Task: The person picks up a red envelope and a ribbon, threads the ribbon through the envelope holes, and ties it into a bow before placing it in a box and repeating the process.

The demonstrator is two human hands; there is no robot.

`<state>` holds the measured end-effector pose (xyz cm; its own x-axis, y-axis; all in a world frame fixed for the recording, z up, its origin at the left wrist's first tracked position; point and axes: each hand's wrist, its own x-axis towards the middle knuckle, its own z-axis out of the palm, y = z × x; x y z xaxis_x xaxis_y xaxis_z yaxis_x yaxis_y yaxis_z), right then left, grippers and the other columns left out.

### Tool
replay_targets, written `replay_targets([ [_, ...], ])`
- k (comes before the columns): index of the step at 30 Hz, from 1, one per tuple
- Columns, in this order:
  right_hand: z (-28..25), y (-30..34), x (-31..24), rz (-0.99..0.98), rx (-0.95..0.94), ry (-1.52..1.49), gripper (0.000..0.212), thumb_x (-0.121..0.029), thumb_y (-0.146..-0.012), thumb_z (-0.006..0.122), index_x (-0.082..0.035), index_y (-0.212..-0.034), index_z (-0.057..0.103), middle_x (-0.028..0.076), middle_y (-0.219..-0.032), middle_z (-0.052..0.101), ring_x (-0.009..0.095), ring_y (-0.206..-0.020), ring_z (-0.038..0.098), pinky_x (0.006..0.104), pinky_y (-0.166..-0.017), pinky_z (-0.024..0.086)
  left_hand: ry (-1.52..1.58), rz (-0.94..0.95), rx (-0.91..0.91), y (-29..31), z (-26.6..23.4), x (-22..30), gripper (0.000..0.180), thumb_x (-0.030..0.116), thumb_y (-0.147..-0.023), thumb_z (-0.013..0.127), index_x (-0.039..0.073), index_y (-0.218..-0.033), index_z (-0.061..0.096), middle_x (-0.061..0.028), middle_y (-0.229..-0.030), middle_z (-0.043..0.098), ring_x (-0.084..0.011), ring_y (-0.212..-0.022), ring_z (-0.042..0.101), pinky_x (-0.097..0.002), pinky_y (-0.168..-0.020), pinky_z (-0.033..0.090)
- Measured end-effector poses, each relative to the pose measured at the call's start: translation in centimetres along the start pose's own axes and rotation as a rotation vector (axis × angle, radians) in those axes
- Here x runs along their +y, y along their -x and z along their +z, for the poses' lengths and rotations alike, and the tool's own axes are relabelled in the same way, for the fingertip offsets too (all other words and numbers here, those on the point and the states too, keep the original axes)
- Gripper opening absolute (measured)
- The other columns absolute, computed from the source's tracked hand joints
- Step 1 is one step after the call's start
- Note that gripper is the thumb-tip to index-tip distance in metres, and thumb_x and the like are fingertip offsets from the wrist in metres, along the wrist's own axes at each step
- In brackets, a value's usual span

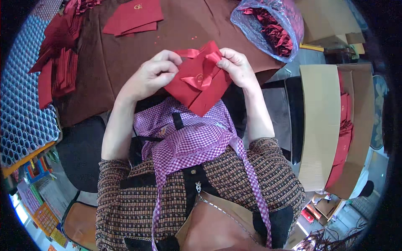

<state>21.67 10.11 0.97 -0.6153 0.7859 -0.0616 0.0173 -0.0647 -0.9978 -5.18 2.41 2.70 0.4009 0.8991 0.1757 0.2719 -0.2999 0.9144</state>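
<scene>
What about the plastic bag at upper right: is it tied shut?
No, the plastic bag gapes open at its mouth, with bunched dark red material showing inside.

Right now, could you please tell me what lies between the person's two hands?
The head view shows a folded red packet with a shiny red ribbon between the left hand and the right hand.

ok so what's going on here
The right hand pinches shiny red ribbon on a red envelope, while the left hand is at its left side; exactly what those fingers grip is unclear. More red envelopes lie on the brown cloth, beyond the hands, and an open plastic bag sits at far right.
</scene>
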Motion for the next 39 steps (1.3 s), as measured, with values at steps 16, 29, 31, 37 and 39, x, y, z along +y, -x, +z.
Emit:
replay_targets([
  [16,1.0,0.5,-2.9,-0.136,0.244,0.435,0.025,-0.01,-0.088,0.059,0.0,-0.111,0.061,0.004,-0.106,0.064,0.013,-0.096,0.059,0.0275,-0.085,0.046,-0.09,0.162,-0.083,-0.1,0.1,3.7,0.002,0.001,-0.083,0.054,0.0,-0.082,0.052,-0.0116,-0.097,0.05,-0.0244,-0.089,0.052,-0.0317,-0.08,0.043],
  [29,4.3,-0.2,-7.1,-0.752,-0.281,1.017,0.009,-0.006,-0.069,0.065,-0.009,-0.077,0.06,0.0,-0.075,0.056,0.018,-0.089,0.057,0.0444,-0.102,0.034,-0.231,0.217,0.052,-0.3,1.4,2.7,0.007,0.005,-0.086,0.052,-0.002,-0.084,0.054,-0.0125,-0.103,0.053,-0.0203,-0.083,0.055,-0.0305,-0.075,0.045],
  [31,4.2,-0.2,-7.4,-0.722,-0.424,1.006,0.003,-0.009,-0.072,0.06,-0.012,-0.073,0.061,0.0,-0.069,0.054,0.019,-0.083,0.055,0.0449,-0.103,0.031,0.167,-0.164,0.098,0.0,0.7,2.8,0.012,0.009,-0.089,0.051,-0.001,-0.088,0.057,-0.0099,-0.099,0.056,-0.0134,-0.065,0.055,-0.0251,-0.063,0.046],
  [37,3.3,-0.8,-6.6,-0.703,-0.409,0.963,0.002,-0.012,-0.073,0.062,-0.011,-0.072,0.063,0.0,-0.069,0.057,0.019,-0.085,0.056,0.0419,-0.099,0.033,0.525,-0.315,0.339,0.9,-2.5,-0.2,0.023,0.018,-0.093,0.051,-0.001,-0.104,0.059,-0.0079,-0.095,0.061,-0.0124,-0.078,0.058,-0.0244,-0.068,0.047],
  [39,2.8,-1.7,-6.3,-0.738,-0.32,0.983,0.003,-0.012,-0.074,0.062,-0.01,-0.076,0.064,0.0,-0.072,0.059,0.019,-0.086,0.056,0.0401,-0.098,0.032,-0.46,-0.077,0.702,0.6,-1.9,-1.3,0.018,0.016,-0.088,0.061,0.001,-0.097,0.061,-0.0114,-0.1,0.057,-0.0166,-0.085,0.058,-0.0307,-0.073,0.049],
])
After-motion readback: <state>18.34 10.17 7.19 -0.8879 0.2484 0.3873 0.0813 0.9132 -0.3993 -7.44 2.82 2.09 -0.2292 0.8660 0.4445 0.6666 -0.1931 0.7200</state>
